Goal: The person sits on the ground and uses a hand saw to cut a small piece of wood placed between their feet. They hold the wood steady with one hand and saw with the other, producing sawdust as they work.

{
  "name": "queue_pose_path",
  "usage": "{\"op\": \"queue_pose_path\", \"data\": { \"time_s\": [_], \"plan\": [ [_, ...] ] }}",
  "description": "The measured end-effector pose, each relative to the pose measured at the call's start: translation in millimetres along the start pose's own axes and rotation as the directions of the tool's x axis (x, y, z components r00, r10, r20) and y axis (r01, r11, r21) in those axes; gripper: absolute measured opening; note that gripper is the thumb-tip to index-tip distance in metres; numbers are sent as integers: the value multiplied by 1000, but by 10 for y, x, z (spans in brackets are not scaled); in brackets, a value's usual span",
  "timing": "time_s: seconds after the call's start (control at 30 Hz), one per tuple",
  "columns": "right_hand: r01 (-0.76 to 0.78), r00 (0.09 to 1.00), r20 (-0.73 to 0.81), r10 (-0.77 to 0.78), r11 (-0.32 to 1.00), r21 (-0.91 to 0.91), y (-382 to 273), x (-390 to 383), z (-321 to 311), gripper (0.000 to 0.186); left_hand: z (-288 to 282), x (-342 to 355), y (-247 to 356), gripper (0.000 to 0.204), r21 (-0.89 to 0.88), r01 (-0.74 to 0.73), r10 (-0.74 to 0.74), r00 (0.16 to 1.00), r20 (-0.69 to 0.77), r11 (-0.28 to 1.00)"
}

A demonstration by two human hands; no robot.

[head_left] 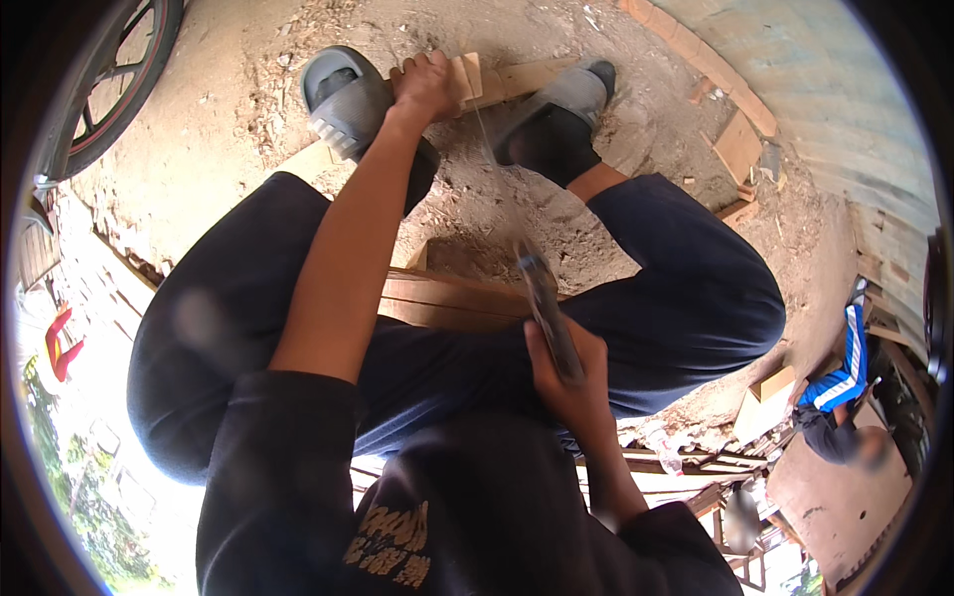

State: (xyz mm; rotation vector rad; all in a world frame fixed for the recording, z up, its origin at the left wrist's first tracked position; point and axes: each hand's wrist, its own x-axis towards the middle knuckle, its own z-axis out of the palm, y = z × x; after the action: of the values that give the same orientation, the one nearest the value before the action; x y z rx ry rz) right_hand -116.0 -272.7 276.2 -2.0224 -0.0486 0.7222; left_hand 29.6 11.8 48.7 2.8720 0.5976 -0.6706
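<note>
My right hand (576,372) is wrapped round the dark handle of a handsaw (541,288), in front of my lap. Seen nearly edge-on, the thin blade runs forward between my feet to a pale wooden plank (522,79) lying across the ground. Pressing down on that plank, left of the blade, is my left hand (427,87), its fingers curled over the wood. A grey sandal (343,94) is beside my left hand, and the other sandal (566,99) is against the plank on the right. Where the blade meets the wood is too blurred to tell details.
I sit low over a wooden bench (447,301). A wheel (109,89) stands far left. Brick edging (706,60) and a pale metal wall bound the right, with wood scraps (738,149) near it. Another person (840,397) is at the lower right, near a box-like wooden piece (763,405).
</note>
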Motion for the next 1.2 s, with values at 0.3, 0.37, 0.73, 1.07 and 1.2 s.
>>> {"op": "queue_pose_path", "data": {
  "time_s": [0.3,0.37,0.73,1.07,1.2],
  "plan": [
    [-36,999,2,36,999,-29,145,-186,-252,11,16,-31,88,74,-2,-27,27,999,-30,1000],
    [-7,998,55,11,998,-70,253,-15,-149,12,166,-10,-111,67,-59,-36,28,991,-131,998],
    [140,986,85,-143,989,42,119,-17,35,15,619,306,-671,53,152,43,-9,976,-217,987],
    [36,999,15,-37,997,61,167,22,-132,22,184,62,-43,80,-8,-25,24,998,-61,1000],
    [108,994,27,-108,994,-12,171,171,-49,20,145,49,-36,75,-28,-15,14,998,-67,999]
  ]
}}
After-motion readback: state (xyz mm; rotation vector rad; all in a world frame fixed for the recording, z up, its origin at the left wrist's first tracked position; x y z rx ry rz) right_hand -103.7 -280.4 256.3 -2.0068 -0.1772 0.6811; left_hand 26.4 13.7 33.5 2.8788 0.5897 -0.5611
